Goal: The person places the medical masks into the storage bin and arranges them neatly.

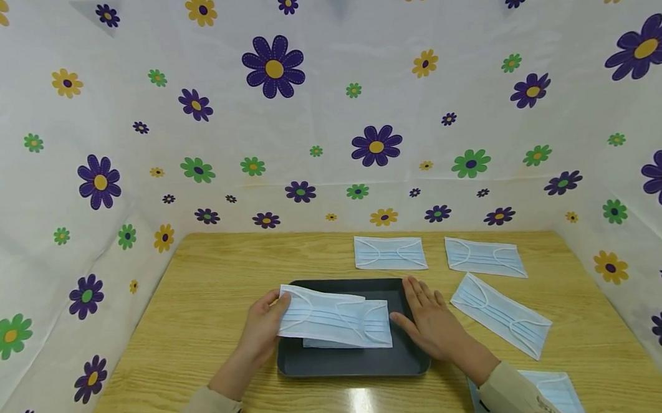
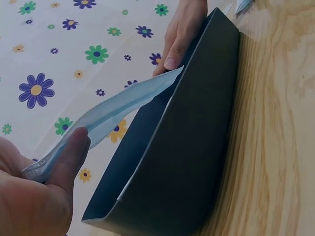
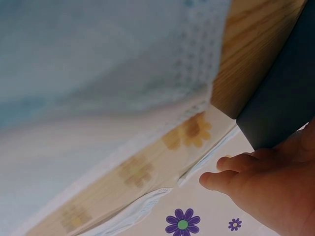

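My left hand (image 1: 264,322) pinches the left end of a light blue face mask (image 1: 319,310), thumb on top. Its far end slopes down over another face mask (image 1: 378,325) lying in a dark grey tray (image 1: 353,367). In the left wrist view, the held mask (image 2: 118,105) bends from the thumb and fingers toward the tray's side wall (image 2: 192,123). My right hand (image 1: 435,319) rests against the tray's right rim with its fingers extended, holding nothing. The right wrist view shows those straight fingers beside the tray wall (image 3: 275,98).
Right of the tray, face masks lie on the wooden table (image 1: 216,268): two along the back (image 1: 389,253), (image 1: 485,256), a slanted mask (image 1: 502,316), and blue mask material (image 1: 554,391) partly under the right sleeve. A flowered white cloth (image 1: 326,107) surrounds the table's back and sides.
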`<state>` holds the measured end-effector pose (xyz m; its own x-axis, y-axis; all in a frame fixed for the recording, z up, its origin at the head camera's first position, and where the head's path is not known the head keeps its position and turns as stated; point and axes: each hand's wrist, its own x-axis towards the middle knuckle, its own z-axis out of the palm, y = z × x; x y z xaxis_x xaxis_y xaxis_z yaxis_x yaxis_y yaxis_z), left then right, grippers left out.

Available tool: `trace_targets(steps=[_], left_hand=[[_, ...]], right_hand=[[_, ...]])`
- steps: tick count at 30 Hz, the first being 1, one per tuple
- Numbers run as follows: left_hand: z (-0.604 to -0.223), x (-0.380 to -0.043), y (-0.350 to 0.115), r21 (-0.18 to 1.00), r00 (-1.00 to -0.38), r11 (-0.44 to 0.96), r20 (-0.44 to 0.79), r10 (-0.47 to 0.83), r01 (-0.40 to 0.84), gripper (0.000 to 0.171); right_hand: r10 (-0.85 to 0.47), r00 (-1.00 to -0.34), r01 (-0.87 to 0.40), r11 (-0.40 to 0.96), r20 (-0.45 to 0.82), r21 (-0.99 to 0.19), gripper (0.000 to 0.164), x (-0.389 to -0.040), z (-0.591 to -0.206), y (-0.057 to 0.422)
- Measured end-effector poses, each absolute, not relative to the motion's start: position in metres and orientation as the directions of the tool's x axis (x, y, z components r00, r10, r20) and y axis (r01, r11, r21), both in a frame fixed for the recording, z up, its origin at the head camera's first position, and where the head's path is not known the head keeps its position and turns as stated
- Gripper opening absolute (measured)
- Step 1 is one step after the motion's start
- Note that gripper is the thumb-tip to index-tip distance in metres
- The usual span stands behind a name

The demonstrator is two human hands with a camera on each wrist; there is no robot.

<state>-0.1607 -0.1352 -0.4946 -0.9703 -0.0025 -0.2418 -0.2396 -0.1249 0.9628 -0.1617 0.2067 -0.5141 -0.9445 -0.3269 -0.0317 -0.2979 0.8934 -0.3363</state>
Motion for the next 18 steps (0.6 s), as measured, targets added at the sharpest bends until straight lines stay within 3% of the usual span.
trace_targets(steps=[18], left_hand=[[-0.506, -0.158, -0.116, 0.964, -0.97, -0.112, -0.237, 0.043, -0.241, 0.038]], right_hand=[[-0.32, -0.946, -0.289, 0.896, -0.04, -0.337, 0.086, -0.162, -0.515, 0.207]])
